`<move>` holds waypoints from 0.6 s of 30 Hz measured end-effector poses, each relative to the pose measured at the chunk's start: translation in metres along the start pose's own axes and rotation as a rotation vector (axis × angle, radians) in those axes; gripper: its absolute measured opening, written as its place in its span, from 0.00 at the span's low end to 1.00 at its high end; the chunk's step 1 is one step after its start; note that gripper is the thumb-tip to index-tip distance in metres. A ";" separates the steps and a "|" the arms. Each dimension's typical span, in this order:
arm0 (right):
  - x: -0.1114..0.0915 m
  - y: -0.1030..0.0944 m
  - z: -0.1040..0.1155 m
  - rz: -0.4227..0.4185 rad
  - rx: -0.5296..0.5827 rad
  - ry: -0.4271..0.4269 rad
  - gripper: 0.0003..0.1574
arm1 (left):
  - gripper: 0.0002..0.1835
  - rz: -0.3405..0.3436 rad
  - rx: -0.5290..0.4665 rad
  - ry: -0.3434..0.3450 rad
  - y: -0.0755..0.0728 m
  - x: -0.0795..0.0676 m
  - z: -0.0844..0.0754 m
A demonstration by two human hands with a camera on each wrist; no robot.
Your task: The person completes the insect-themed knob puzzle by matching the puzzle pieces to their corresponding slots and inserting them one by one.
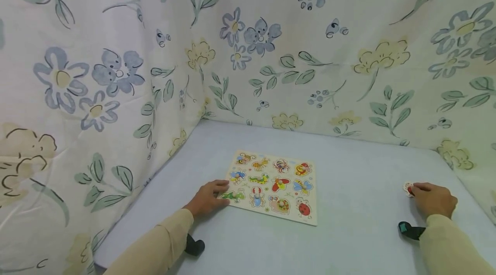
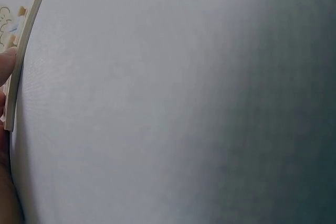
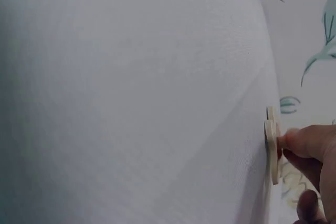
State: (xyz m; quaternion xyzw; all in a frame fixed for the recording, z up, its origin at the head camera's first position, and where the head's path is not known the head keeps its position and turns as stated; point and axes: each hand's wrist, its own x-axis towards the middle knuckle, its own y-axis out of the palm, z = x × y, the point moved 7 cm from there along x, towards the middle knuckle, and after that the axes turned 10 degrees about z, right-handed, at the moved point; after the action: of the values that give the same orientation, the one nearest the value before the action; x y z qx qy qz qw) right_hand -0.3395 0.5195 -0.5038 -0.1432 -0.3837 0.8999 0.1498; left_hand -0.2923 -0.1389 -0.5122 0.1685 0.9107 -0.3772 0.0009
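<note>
A wooden peg puzzle board point(image 1: 245, 197) with colourful insect pictures lies on the table, slightly turned. My left hand point(image 1: 207, 199) holds it at its left side near the front corner. In the left wrist view, the thumb rests by the board's edge point(image 2: 27, 40), and small pegs stand up along the top. Far to the right, my right hand point(image 1: 434, 199) pinches a small puzzle piece point(image 1: 407, 187), white-rimmed with red on it. The right wrist view shows thumb and finger on the peg of this wooden piece point(image 3: 271, 150), close over the tabletop. Its picture is mostly hidden.
The table point(image 1: 356, 206) is covered in pale cloth. Floral curtains point(image 1: 294, 81) hang along its back and left side, and also at the right. A dark strap end point(image 1: 195, 247) sticks out by the left wrist, another dark strap point(image 1: 410, 230) by the right.
</note>
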 end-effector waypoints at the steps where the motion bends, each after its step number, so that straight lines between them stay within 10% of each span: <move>1: 0.000 -0.001 0.000 -0.008 0.003 0.000 0.25 | 0.31 0.001 -0.002 -0.001 0.000 0.000 0.000; 18: -0.022 -0.009 0.031 -0.040 0.014 -0.019 0.32 | 0.30 -0.008 -0.009 -0.010 -0.002 -0.001 -0.002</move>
State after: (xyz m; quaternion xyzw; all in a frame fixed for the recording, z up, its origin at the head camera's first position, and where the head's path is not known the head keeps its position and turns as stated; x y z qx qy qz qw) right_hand -0.3293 0.4969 -0.4732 -0.1259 -0.3815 0.9008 0.1650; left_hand -0.2912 -0.1389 -0.5092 0.1628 0.9131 -0.3738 0.0048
